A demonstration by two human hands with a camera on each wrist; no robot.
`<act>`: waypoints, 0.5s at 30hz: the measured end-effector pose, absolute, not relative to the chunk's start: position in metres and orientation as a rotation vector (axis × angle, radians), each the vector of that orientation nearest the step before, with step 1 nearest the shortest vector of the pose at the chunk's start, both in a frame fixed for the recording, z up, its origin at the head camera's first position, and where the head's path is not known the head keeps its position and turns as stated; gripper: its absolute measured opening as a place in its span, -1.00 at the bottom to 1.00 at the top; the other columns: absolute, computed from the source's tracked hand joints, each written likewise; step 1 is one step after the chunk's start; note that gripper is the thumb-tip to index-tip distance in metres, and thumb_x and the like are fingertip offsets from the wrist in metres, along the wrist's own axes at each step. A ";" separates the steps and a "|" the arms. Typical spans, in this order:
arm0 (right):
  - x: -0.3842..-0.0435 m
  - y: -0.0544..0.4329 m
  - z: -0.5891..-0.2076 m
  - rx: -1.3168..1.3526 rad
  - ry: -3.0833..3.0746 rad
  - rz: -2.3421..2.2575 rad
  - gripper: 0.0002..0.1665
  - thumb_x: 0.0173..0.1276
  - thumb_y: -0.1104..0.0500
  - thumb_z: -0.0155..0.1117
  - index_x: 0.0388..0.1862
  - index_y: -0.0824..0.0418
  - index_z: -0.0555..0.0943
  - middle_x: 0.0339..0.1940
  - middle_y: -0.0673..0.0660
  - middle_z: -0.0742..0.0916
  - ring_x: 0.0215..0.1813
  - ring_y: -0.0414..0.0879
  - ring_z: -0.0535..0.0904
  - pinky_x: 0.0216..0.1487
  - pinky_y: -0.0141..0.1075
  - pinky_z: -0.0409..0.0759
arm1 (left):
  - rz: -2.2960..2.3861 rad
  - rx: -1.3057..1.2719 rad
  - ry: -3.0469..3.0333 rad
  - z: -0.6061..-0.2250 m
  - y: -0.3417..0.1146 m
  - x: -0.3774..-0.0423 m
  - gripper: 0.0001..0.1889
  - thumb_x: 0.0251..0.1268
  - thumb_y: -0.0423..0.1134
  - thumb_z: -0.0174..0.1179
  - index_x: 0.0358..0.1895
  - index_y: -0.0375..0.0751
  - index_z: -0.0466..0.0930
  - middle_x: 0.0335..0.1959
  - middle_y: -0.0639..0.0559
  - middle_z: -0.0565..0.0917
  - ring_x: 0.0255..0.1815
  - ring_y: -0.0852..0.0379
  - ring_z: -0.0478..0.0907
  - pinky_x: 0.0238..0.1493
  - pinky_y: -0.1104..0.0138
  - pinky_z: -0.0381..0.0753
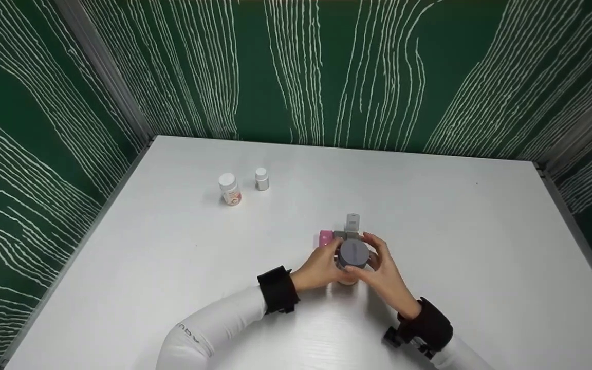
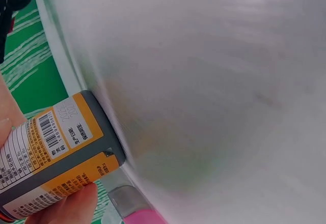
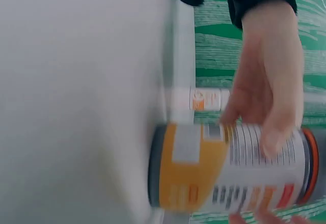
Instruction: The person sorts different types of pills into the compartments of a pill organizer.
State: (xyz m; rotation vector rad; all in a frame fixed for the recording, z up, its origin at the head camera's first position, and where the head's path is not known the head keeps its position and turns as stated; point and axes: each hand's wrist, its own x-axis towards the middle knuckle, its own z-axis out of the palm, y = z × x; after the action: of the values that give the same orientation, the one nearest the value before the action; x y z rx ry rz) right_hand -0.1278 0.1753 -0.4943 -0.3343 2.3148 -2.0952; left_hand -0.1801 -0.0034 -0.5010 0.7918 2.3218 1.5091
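Canister [image 1: 353,255], grey-lidded with orange and white label, stands upright on white table [image 1: 481,241], near front centre, clasped from both sides. Left to right: green wall panels [image 1: 29,154] with white wavy lines enclose table; two small white-capped bottles [image 1: 229,188] stand well apart at far left; left hand [image 1: 321,268] curled round canister body; pink block [image 1: 325,238] and small grey box [image 1: 352,222] just behind canister; right hand [image 1: 384,272] gripping canister's opposite side.

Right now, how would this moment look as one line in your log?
left hand: grips orange-labelled bottle | right hand: curled round it below the grey cap | bottle: upright on white table | nearby: pink box, two small white bottles
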 end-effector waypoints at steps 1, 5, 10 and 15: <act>-0.128 0.172 -0.495 -0.300 2.330 -2.128 -0.04 0.36 0.44 0.47 0.51 0.66 0.08 0.50 0.64 0.30 0.46 0.00 0.51 0.34 -0.56 0.39 | 1.511 0.800 2.325 -0.501 -0.003 -0.180 -0.36 0.04 -0.41 0.56 0.21 -0.48 0.49 0.13 -0.30 0.69 0.19 -0.18 0.67 0.21 0.35 0.60; -0.128 0.165 -0.498 -0.254 2.407 -2.190 -0.15 0.27 0.44 0.55 0.35 0.71 0.25 0.35 0.61 0.45 0.19 -0.57 0.50 0.32 -0.57 0.41 | 1.521 0.820 2.320 -0.500 -0.003 -0.180 -0.40 0.04 -0.43 0.55 0.17 -0.46 0.49 0.11 -0.30 0.70 0.18 -0.19 0.67 0.18 0.39 0.59; -0.127 0.169 -0.499 -0.292 2.444 -2.192 -0.23 0.26 0.48 0.53 0.35 0.73 0.37 0.30 0.64 0.55 0.20 -0.58 0.52 0.33 -0.57 0.45 | 1.534 0.829 2.311 -0.502 -0.003 -0.181 -0.40 0.05 -0.44 0.53 0.18 -0.48 0.49 0.12 -0.33 0.69 0.20 -0.22 0.67 0.20 0.39 0.59; -0.129 0.174 -0.499 -0.290 2.400 -2.171 -0.23 0.29 0.49 0.49 0.42 0.69 0.38 0.38 0.66 0.52 0.23 -0.55 0.52 0.33 -0.55 0.46 | 1.533 0.835 2.308 -0.502 -0.004 -0.180 -0.37 0.05 -0.44 0.54 0.21 -0.49 0.48 0.14 -0.35 0.69 0.22 -0.24 0.66 0.23 0.37 0.59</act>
State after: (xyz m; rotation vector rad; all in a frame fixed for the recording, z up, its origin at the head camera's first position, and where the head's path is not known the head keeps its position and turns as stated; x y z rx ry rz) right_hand -0.1288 0.1741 -0.4993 -0.2904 2.3999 -2.1705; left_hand -0.1805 -0.0041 -0.5022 0.8353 2.3081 1.5333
